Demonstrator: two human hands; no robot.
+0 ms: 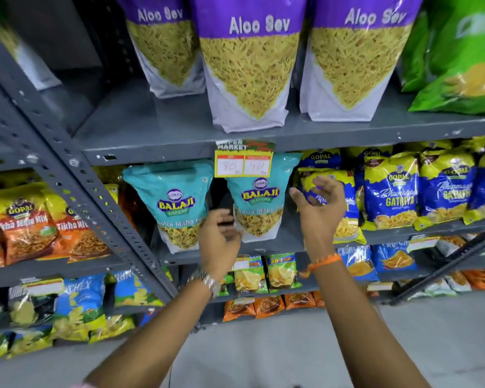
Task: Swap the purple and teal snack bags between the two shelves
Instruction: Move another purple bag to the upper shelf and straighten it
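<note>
A grey slotted-steel shelving rack fills the view, standing on a pale grey floor. On the upper grey shelf stand three tall purple-and-white "Aloo Sev" snack bags, upright and side by side, with a green bag to their right. A yellow price tag hangs from that shelf's front edge. On the shelf below stand two teal "Balaji" snack bags: the left one and the right one, with blue-and-yellow "Gopal" packets to their right.

Both arms reach forward and up. The left hand, a metal watch on its wrist, sits at the right teal bag's lower left corner, fingers curled there; whether it grips cannot be told. The right hand, an orange thread band on its wrist, is spread and empty just right of that bag.
</note>
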